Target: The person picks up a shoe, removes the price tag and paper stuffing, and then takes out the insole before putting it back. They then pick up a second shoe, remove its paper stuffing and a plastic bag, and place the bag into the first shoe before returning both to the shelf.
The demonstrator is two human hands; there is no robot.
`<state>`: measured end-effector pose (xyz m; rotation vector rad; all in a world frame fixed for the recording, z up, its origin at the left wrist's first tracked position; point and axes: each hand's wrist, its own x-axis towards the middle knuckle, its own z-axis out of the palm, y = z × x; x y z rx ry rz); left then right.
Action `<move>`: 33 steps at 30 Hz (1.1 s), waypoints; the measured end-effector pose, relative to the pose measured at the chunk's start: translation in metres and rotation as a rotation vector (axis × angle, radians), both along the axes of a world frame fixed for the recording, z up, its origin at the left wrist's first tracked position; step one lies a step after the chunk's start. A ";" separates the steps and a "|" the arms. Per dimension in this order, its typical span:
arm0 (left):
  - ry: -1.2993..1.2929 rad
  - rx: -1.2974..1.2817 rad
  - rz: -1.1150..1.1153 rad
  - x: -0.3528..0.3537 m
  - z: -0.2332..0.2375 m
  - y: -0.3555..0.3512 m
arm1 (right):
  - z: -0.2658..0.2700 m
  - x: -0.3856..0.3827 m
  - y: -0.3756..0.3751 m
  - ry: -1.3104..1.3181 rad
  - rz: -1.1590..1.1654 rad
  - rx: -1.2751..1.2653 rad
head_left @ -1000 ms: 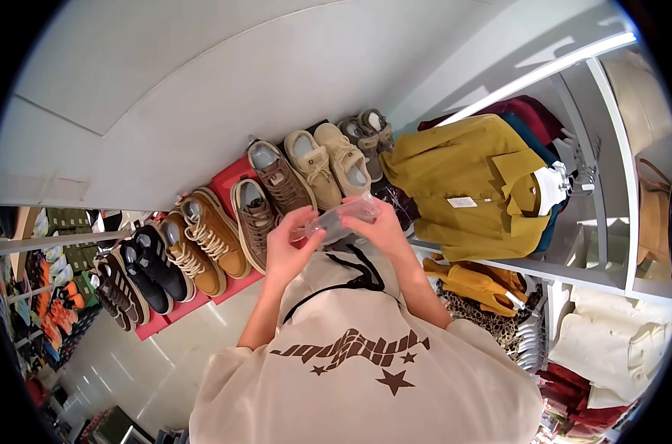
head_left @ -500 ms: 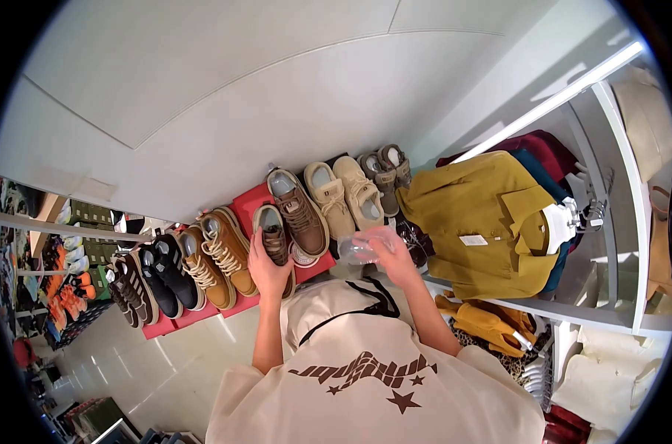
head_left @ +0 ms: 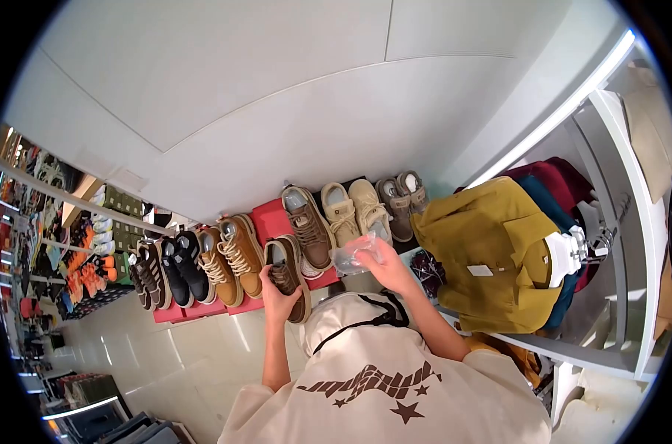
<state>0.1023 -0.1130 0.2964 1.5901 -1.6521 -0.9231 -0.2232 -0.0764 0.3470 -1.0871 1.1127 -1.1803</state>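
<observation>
My left hand (head_left: 279, 297) is wrapped round a brown lace-up shoe (head_left: 280, 268), its toe toward my body and its opening facing up. My right hand (head_left: 386, 268) grips a crumpled-looking clear plastic shoe insert (head_left: 346, 259), held just right of that shoe and apart from it. Behind the held shoe stands a matching brown shoe (head_left: 306, 226) with a pale lining showing. To its right is a pair of beige lace-up shoes (head_left: 339, 214), partly covered by the insert and my right hand.
Tan shoes with cream laces (head_left: 237, 255), black shoes (head_left: 184, 270) and striped dark shoes (head_left: 152, 275) line the red boxes (head_left: 269, 219) on the left. Grey-brown strap shoes (head_left: 395, 211) stand right, beside a mustard shirt (head_left: 484, 251) on a rack. A white wall (head_left: 291, 126) rises behind.
The held shoe has come up and toward my body, tilted away from its mate. My right hand still holds the clear insert, now closer to the shoe. The view has shifted slightly.
</observation>
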 end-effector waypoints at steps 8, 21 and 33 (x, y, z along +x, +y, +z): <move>-0.293 -0.181 0.076 -0.014 0.001 -0.027 | -0.022 0.006 -0.001 0.082 -0.026 0.047; -0.098 0.132 -0.059 0.006 0.010 -0.068 | -0.010 -0.003 0.003 0.217 0.001 0.086; 0.233 -0.205 -0.083 0.014 -0.007 0.000 | 0.013 0.059 -0.068 0.257 0.042 -0.105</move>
